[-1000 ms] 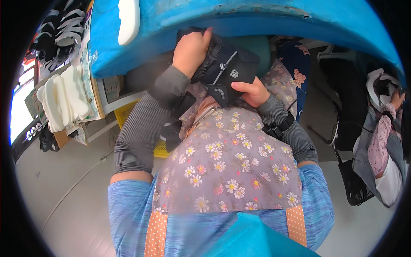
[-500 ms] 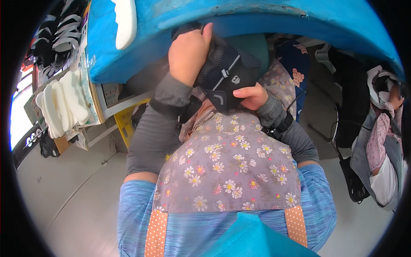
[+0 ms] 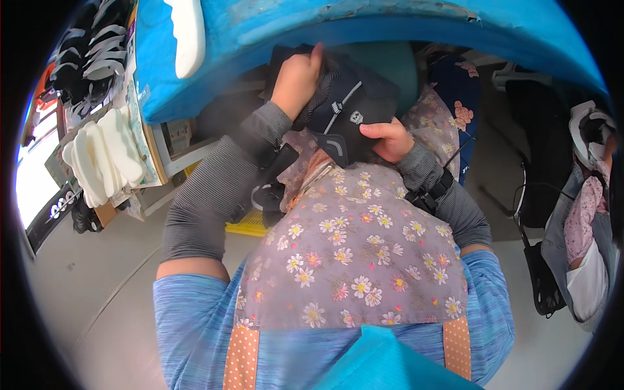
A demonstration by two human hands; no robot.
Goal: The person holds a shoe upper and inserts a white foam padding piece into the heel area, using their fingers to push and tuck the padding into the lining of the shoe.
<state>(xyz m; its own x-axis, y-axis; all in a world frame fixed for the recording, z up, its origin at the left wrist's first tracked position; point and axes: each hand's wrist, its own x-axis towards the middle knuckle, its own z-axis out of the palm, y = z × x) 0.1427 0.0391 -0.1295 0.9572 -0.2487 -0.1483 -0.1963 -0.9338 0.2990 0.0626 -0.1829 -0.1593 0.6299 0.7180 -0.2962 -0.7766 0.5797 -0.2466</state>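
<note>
My left hand grips the upper left edge of a dark navy shoe upper with white stripes and a small badge. My right hand holds its lower right side, thumb on top. The piece is held just under the edge of the blue table, above my lap. A floral grey apron covers my front below the hands. Both forearms wear grey striped sleeves; a black strap circles my right wrist.
A white sole piece lies on the blue table. A stack of white insoles and dark shoe parts sit at the left. Another person sits at the right, beside a dark bag on the floor.
Both hands have turned the shoe upper slightly, and my left hand has shifted along its top edge. The view has tilted a little to the left.
</note>
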